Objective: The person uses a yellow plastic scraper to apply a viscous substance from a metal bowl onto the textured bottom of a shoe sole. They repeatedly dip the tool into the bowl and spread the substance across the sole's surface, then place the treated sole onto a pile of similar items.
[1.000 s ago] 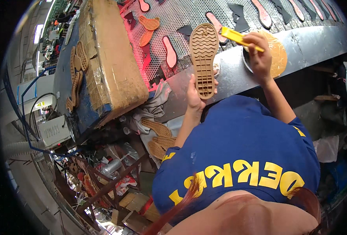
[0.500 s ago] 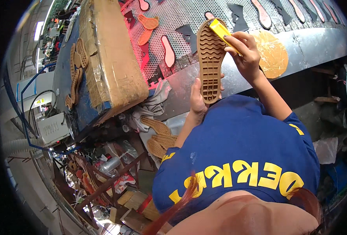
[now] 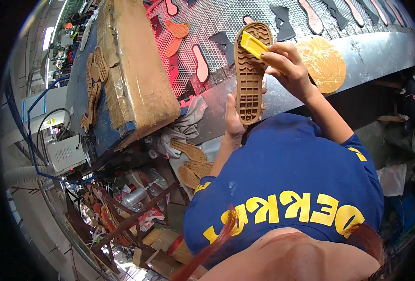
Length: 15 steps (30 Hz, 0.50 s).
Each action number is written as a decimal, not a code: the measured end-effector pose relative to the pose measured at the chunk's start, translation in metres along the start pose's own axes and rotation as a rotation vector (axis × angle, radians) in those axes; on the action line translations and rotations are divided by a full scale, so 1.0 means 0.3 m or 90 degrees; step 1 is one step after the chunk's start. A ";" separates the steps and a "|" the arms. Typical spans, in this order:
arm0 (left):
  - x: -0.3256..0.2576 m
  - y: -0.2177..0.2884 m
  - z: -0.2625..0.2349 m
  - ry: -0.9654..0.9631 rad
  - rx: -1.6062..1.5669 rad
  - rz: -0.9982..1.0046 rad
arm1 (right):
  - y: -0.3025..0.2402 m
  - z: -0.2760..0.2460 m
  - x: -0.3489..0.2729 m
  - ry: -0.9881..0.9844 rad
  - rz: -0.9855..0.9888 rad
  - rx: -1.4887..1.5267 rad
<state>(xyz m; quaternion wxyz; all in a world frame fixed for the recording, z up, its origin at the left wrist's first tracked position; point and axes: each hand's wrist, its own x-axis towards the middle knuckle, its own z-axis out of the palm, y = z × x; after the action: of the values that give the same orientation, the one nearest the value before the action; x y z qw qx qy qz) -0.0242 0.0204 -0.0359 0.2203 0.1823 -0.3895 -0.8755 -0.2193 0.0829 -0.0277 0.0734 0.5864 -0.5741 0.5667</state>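
Observation:
A brown rubber shoe sole [image 3: 250, 89] stands nearly upright before me, its wavy and gridded face toward me. Around its lower end my left hand [image 3: 235, 119] is closed, thumb at the left edge and fingertips showing at the right. A flat yellow-handled brush [image 3: 254, 46] is gripped in my right hand [image 3: 287, 65]. Its dark end meets the left rim of the sole's upper part; the bristles are hard to make out.
Beyond the sole lies a perforated conveyor [image 3: 245, 9] with pink insoles [image 3: 201, 63] and black pieces [image 3: 282, 21]. A round tan pad [image 3: 322, 63] rests on the metal edge [image 3: 376, 56]. Left, a taped cardboard-covered box [image 3: 142, 65] stands beside more soles [image 3: 92, 89]; other soles [image 3: 193, 173] lie by my left arm.
The brush has shifted left and slightly down across the sole, from near its top to the left rim, and its handle is turned more sideways. The left hand holds the sole almost still.

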 end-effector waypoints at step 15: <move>0.010 0.030 -0.011 0.063 -0.065 0.009 | -0.091 -0.024 -0.062 -0.174 -0.009 0.090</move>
<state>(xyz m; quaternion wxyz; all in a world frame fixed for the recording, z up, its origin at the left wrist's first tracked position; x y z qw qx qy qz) -0.0230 0.0114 -0.0315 0.2542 0.2115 -0.3344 -0.8825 -0.1972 0.1083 -0.0237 -0.0430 0.6659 -0.5334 0.5198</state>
